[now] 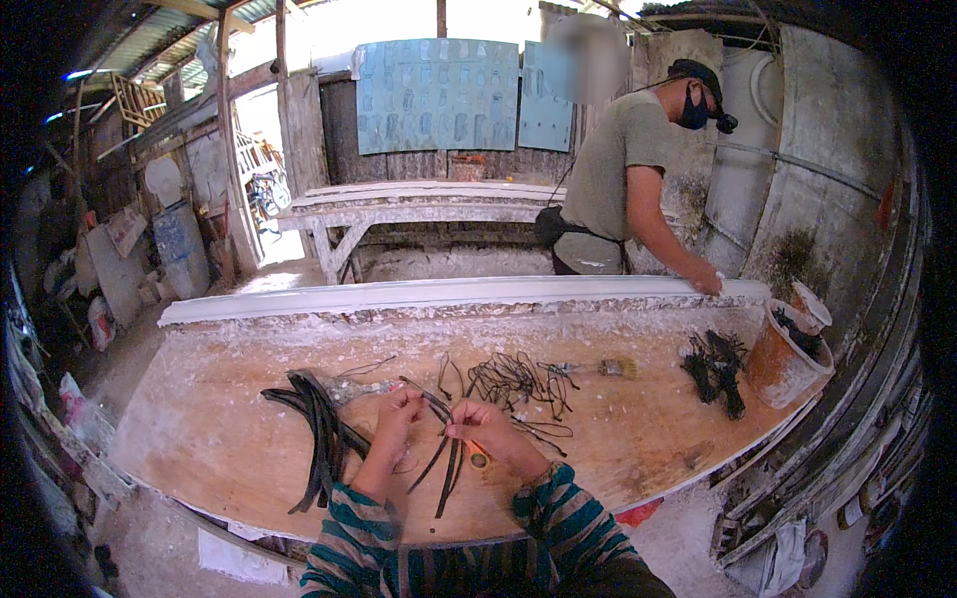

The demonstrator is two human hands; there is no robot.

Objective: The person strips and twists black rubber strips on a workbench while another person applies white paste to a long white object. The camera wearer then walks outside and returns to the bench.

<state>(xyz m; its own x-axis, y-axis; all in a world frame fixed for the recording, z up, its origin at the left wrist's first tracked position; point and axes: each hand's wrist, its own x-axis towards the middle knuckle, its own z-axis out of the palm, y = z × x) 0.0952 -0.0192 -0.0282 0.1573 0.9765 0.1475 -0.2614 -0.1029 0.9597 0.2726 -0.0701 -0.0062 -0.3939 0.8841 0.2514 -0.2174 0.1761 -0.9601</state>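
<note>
Striped green-and-grey cloth sleeves (349, 533) reach over a brown wooden table (618, 439). The bare right hand (486, 424) pinches thin, flat black strips (448, 483). The bare left hand (398, 411) pinches too; I can't tell what. Behind lies a long white bar (449, 294).

- Left sleeve (349, 535): long, horizontally banded in dark teal and greyish beige
- Right sleeve (576, 520): matching stripes, cuff short of the wrist
- Hands (399, 413): bare

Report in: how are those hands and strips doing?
Left hand: fingers pinched, grip unclear. Right hand: pinching black strips. Cord tangle just beyond right hand, seemingly not obstructing.
</note>
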